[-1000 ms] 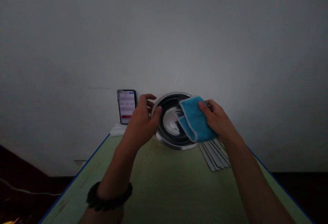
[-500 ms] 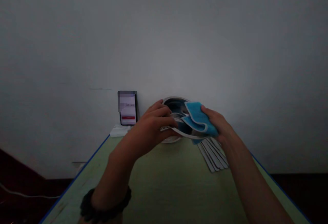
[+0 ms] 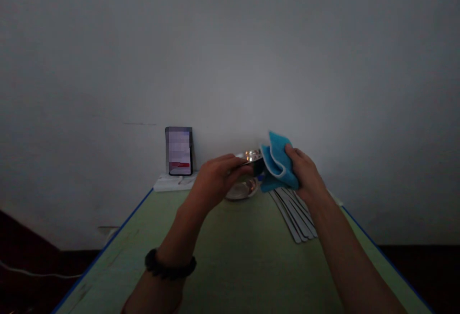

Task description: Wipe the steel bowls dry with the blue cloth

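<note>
My left hand (image 3: 226,173) is closed on the rim of a shiny metal dish (image 3: 252,155), fingers above and thumb below. The dish is tipped so that I see it nearly edge-on, and its far part is hidden behind the cloth. In my right hand (image 3: 305,173) is a folded blue cloth (image 3: 282,161) with pale edging, gripped at its right side and up against the dish. Beneath the hands, another shiny metal bowl (image 3: 241,190) rests on the table, partly covered by my left hand.
Several flat grey strips (image 3: 294,216) lie fanned out on the green table (image 3: 247,256), below my right hand. A phone (image 3: 178,151) leans upright by the wall at the back left, on a white flat object (image 3: 172,183). Blue edging runs along the table's sides.
The dish has turned from showing its hollow to nearly edge-on. The cloth has come out of the hollow to its right side, lifting a little. More of the lower bowl shows.
</note>
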`<act>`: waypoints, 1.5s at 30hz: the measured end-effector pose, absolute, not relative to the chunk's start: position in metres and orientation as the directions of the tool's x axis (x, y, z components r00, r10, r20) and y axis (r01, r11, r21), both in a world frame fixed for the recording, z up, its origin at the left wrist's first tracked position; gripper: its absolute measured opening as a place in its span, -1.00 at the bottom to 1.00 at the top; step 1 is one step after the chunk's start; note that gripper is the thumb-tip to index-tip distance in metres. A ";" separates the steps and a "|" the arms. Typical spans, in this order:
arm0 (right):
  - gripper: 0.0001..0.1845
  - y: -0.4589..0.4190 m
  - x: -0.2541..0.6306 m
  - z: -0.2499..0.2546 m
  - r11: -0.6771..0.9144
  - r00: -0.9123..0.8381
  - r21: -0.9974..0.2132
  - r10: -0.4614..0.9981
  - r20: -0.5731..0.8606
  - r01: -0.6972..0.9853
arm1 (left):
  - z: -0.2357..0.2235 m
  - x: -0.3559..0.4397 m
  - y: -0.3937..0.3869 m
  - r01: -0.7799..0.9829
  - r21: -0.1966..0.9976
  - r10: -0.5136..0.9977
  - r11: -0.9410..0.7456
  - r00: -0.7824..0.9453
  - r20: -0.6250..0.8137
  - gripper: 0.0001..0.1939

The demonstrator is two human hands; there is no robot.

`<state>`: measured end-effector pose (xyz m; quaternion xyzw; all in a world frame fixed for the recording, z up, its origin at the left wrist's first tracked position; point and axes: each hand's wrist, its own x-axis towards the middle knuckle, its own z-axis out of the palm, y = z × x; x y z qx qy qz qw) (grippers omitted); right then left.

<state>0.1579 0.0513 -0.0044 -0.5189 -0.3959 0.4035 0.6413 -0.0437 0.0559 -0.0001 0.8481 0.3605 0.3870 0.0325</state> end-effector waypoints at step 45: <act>-0.52 0.040 0.106 -0.029 0.552 0.320 -0.795 0.728 0.607 0.253 | 0.018 -0.023 0.034 0.059 0.932 0.902 -0.357 -0.238 0.360 -0.44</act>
